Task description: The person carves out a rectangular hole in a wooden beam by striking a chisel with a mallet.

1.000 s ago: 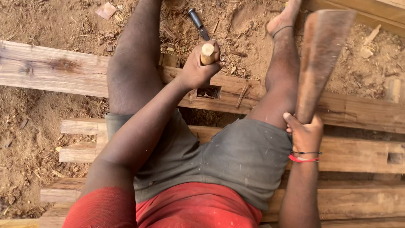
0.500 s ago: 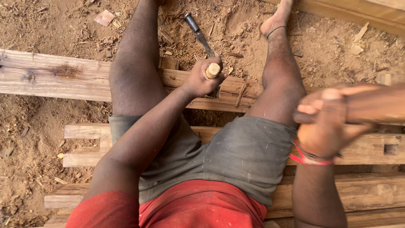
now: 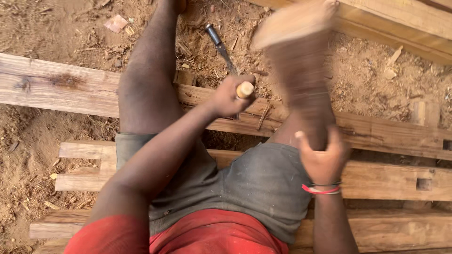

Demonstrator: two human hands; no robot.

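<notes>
Swinging blurred above the plank, the wooden mallet is clamped in the right hand, raised again from its low sideways position half a second ago, while the left hand stays wrapped round the chisel handle, set upright on the mortise.

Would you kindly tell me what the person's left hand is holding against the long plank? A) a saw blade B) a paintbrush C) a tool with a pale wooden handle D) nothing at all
C: the left hand is closed round a tool with a pale wooden handle set on the long plank, while the right hand grips a blurred wooden mallet.
</notes>
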